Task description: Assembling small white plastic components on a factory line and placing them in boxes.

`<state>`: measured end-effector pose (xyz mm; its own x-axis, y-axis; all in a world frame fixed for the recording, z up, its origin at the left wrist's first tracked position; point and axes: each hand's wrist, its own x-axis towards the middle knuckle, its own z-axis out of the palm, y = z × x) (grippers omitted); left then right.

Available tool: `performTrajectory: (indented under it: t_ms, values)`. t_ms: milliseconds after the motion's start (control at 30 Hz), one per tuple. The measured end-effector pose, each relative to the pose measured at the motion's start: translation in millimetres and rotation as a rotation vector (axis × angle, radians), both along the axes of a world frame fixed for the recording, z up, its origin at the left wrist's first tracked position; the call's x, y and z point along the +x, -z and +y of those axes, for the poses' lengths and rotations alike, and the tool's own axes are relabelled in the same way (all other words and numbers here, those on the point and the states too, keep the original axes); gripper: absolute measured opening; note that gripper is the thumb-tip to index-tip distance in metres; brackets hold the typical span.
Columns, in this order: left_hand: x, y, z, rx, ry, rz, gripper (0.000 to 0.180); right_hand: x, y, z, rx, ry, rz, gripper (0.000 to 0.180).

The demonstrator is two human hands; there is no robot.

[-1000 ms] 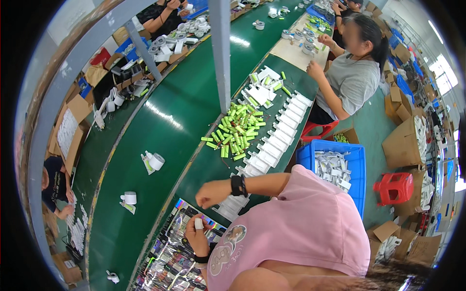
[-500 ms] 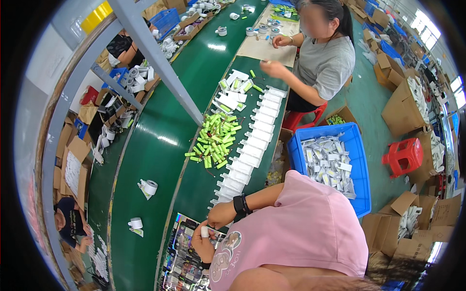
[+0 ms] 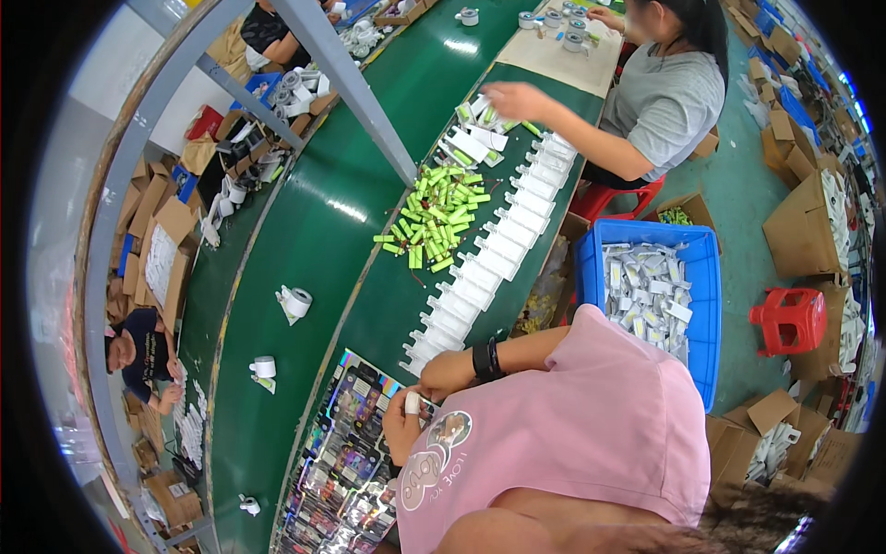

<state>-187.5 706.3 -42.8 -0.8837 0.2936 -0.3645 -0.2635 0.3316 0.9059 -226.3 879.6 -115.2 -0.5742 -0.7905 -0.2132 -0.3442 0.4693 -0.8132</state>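
Note:
My left hand (image 3: 402, 427) is closed, with a white wrap on one finger. Close against it is my right hand (image 3: 448, 373), its fingers curled and a black band on the wrist. Whatever the fingers hold is too small or hidden to make out. Both hands are over the near end of a row of white plastic housings (image 3: 503, 247), beside a sheet of dark, shiny printed pictures (image 3: 346, 452). Beyond lies a heap of green battery cells (image 3: 434, 214) with thin wires.
To my right stands a blue crate (image 3: 711, 314) of white parts, with a red stool (image 3: 790, 320) past it. A grey post (image 3: 346, 88) rises beside the green belt (image 3: 323, 240), which carries several white round parts (image 3: 294, 303). A co-worker (image 3: 660, 102) reaches over white pieces (image 3: 475, 143).
My view has shifted, bringing another white part on the belt into sight. My hands remain together. The co-worker's one hand has moved over the white pieces, the other toward the round parts.

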Motion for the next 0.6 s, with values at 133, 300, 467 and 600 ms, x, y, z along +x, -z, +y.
performTrajectory:
  t_ms: [133,300,467,600]
  values:
    - [1.7,3.5,0.4,-0.035,-0.043,-0.065,0.021,-5.3,-0.7,6.8,-0.063,0.095,0.069,0.022]
    - [-1.0,19.9,-10.2,-0.131,0.071,-0.007,0.023,-5.3,-8.8,8.0,0.055,0.051,0.068,0.025]
    - [-4.6,23.1,-9.5,-0.255,0.135,0.021,0.023,-4.5,3.3,-1.2,0.121,-0.012,0.061,0.029]
    - [-6.0,26.5,-8.3,-0.214,0.134,0.041,0.020,-4.6,6.6,-1.2,0.132,-0.001,0.078,0.030]
